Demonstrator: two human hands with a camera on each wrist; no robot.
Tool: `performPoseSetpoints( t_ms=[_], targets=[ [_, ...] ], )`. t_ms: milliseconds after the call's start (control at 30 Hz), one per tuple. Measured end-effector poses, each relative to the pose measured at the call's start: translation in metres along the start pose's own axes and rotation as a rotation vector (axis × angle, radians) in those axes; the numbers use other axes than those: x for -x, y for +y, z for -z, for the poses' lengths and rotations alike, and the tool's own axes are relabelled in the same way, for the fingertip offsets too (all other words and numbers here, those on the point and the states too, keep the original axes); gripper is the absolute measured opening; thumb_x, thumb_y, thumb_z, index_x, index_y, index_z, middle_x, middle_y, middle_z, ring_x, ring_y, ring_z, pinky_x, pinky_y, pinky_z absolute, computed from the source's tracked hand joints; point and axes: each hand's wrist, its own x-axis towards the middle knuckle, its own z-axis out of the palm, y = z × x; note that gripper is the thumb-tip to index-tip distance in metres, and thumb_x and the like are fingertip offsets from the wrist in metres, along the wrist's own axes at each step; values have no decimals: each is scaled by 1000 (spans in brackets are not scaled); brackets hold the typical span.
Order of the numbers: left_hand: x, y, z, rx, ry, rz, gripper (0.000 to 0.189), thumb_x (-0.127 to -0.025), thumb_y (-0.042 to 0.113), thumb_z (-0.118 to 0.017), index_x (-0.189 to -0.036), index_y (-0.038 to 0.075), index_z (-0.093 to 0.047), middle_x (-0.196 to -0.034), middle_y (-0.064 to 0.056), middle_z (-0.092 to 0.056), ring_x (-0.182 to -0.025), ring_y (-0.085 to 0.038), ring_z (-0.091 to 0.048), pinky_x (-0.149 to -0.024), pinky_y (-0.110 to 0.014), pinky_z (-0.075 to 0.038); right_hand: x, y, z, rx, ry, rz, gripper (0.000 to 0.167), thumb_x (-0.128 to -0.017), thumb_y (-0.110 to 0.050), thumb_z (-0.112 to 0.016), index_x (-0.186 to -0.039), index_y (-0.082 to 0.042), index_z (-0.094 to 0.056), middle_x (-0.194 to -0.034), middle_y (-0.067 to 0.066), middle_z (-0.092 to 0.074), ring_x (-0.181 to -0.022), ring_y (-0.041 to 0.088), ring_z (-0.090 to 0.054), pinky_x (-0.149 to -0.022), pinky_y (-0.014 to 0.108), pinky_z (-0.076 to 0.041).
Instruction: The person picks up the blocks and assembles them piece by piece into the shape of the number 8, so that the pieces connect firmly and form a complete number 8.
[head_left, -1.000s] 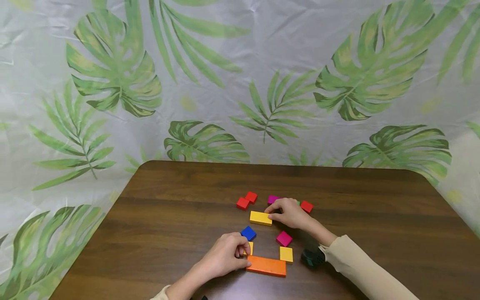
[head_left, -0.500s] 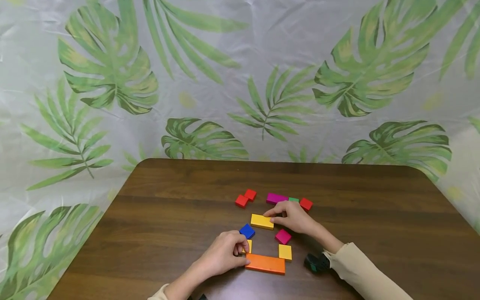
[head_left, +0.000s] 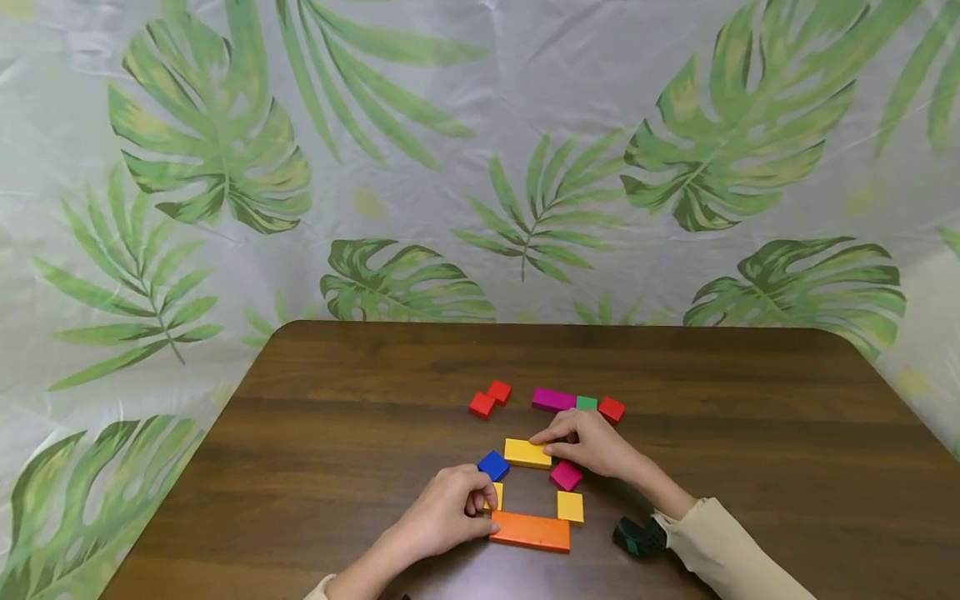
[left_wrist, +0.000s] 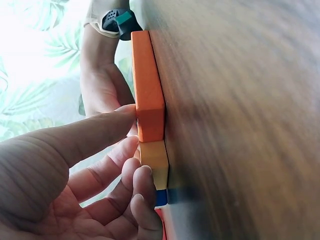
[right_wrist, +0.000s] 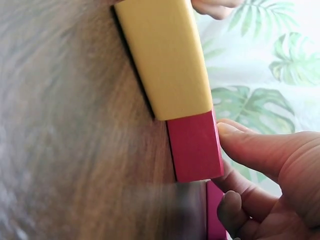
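My right hand [head_left: 596,442] pinches the right end of a yellow rectangular block [head_left: 523,453] between thumb and fingers. The block lies between a blue square block [head_left: 493,465] and a crimson square block [head_left: 566,476]. In the right wrist view the crimson block [right_wrist: 195,147] hides what the fingertips hold. At the front, my left hand [head_left: 446,512] has its thumb and index fingertip at the left end of a long orange block [head_left: 531,532]. In the left wrist view its other fingers curl beside a small yellow block [left_wrist: 154,162], partly covered in the head view.
A second yellow square block [head_left: 570,507] sits behind the orange block's right end. Farther back lie two red blocks [head_left: 482,405], a purple block [head_left: 553,400], a green block [head_left: 587,403] and another red block [head_left: 612,409]. A leaf-print sheet [head_left: 405,125] hangs behind the wooden table [head_left: 337,400].
My right hand has drawn the yellow rectangular block toward me and slightly right, bringing it nearer the blue and crimson blocks. The green block is now more exposed. My left hand stays in place.
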Motion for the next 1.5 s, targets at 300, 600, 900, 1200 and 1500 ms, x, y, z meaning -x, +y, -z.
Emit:
performPoseSetpoints(
  t_ms=[300,600,900,1200,1500],
  targets=[
    [0,1,1,1,-11,6,20,-71,16,-81,-76,11,-62,-70,5,-50,-62,3,-43,-58,-13,-39,3,-1,2,-1,-6,-23,19,-84,-12,-67,-103,-11,-73,-84,1,-69,-74,3,-54,-62,17,-42],
    [0,1,0,4,-10,14,20,-71,17,-81,-76,12,-62,-70,5,-50,-62,3,-42,-57,-13,-39,4,0,1,-9,-16,-29,20,-85,-14,-67,-104,-12,-73,-85,0,-69,-74,1,-53,-62,17,-41],
    [1,3,0,2,-10,17,20,-71,16,-81,-76,12,-62,-70,4,-51,-62,2,-43,-58,-13,-39,4,1,1,2,-4,-26,19,-84,-14,-68,-103,-12,-73,-85,-1,-69,-74,0,-53,-62,17,-43],
    [-2,2,0,12,-3,28,20,-71,15,-80,-76,12,-62,-70,4,-51,-62,2,-43,-58,-13,-39,2,-2,6,14,-17,-48,20,-84,-14,-68,-103,-13,-73,-82,-3,-68,-71,-1,-50,-61,16,-41],
    [-1,2,0,10,-4,21,20,-71,15,-80,-76,12,-62,-70,3,-51,-62,2,-43,-58,-13,-39,3,1,5,-17,-16,-44,19,-84,-14,-68,-102,-13,-73,-82,-2,-68,-70,-2,-49,-61,16,-41]
  ],
)
